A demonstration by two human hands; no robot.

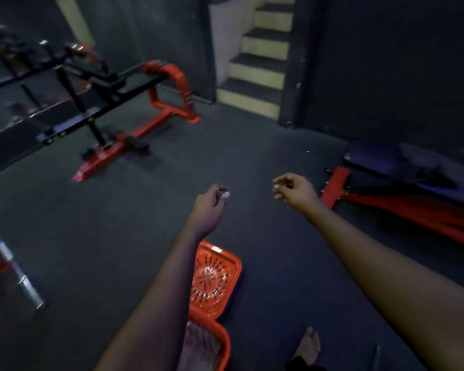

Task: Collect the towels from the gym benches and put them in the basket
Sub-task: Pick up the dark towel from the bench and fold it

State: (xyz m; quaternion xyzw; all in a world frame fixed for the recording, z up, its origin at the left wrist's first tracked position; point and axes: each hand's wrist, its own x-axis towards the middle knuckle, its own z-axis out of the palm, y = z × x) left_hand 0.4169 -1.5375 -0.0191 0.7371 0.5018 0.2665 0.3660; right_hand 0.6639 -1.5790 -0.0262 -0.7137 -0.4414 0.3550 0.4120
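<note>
1. The basket (223, 341) stands on the floor at the near edge, partly under the left forearm. A pale towel (198, 346) lies inside it.
2. An orange slotted piece (214, 277) lies just beyond the basket. Whether it is a lid or a second basket cannot be told.
3. The left hand (212, 202) and right hand (292, 190) are held forward above the floor. Both have their fingers curled in and hold nothing.
4. Step in hand, as judged: between deposits, moving to the next pick-up.
5. Probable target: a dark crumpled cloth (434, 167), blurred, on the pad of the bench (370, 156) at the right.
6. Next move: turn right, uncurl the right hand's fingers, gather the cloth and carry it to the basket.
</note>
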